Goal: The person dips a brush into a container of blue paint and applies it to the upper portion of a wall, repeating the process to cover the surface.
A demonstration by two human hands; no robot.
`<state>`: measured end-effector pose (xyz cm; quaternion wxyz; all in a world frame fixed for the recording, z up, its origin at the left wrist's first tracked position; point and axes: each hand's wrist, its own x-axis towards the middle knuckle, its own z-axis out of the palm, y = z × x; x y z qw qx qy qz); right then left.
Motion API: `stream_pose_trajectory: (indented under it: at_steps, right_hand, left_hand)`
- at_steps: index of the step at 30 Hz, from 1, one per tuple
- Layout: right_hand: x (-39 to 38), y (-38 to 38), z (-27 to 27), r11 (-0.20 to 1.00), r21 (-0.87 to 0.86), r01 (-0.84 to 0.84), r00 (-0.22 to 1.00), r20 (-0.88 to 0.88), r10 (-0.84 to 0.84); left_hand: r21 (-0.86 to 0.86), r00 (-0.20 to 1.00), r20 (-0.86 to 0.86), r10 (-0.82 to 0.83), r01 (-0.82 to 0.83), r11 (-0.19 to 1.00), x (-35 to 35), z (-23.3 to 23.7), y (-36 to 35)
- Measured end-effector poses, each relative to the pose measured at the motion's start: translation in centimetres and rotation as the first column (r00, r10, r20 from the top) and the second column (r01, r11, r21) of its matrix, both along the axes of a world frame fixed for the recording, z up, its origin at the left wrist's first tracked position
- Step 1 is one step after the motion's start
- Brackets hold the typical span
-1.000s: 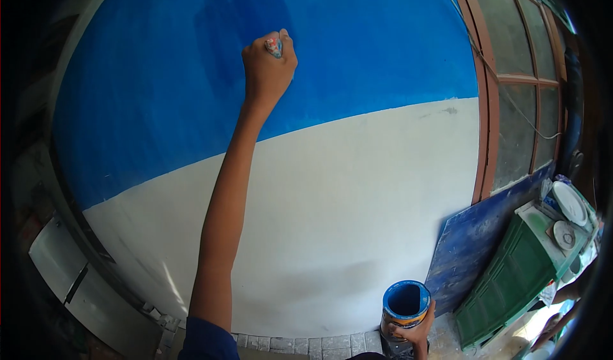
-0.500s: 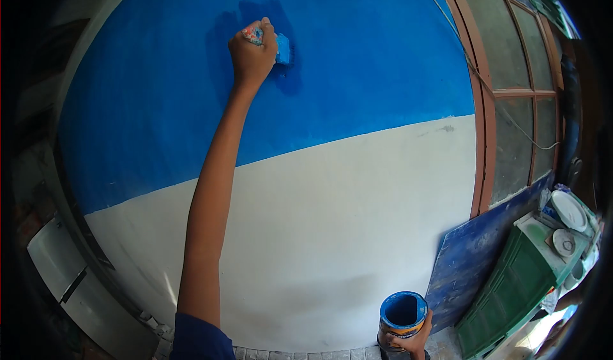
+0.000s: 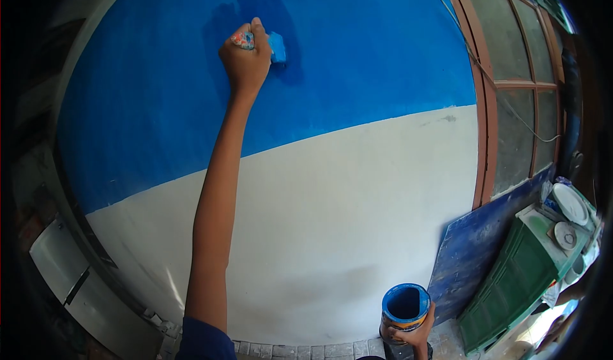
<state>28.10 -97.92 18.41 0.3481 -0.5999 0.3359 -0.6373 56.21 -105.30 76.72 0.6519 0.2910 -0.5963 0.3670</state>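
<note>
My left hand [image 3: 246,57] is raised against the upper wall, its fingers closed round a paintbrush. The handle end, speckled red, white and blue, pokes out of the fist, and the blue-coated brush head [image 3: 276,48] is at the wall's blue painted area [image 3: 370,47]. Around it lies a darker patch of blue, which looks wet. Low on the right, my right hand [image 3: 418,336] grips a paint can [image 3: 405,322] by its side. The can is open at the top, with blue paint on its rim and inside. Its label is partly covered by my fingers.
Below the blue, the wall is white [image 3: 319,232]. A brown-framed window [image 3: 485,130] with a loose cable stands at right. A blue board [image 3: 472,251] and a green cabinet [image 3: 511,283] bearing dishes lean below it. A silvery fridge-like appliance [image 3: 96,309] is at lower left.
My left hand has shifted slightly left with the paintbrush. The paint can in my right hand sits a little higher in view, and the view itself has moved slightly.
</note>
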Motion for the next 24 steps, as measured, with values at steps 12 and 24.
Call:
stream_pose_trajectory:
  at_steps: [12, 24]
  right_hand:
    - [-1.0, 0.7, -0.4, 0.998, 0.028, 0.054, 0.999, -0.005, -0.054]
    - [-0.9, 0.5, -1.0, 0.999, 0.025, 0.037, 0.996, -0.08, -0.035]
  left_hand:
    - [0.049, 0.956, 0.285, 0.069, -0.086, 0.995, -0.8, -7.7, -2.1]
    - [-0.129, 0.964, 0.205, 0.171, -0.146, 0.981, -1.1, -0.2, -2.6]
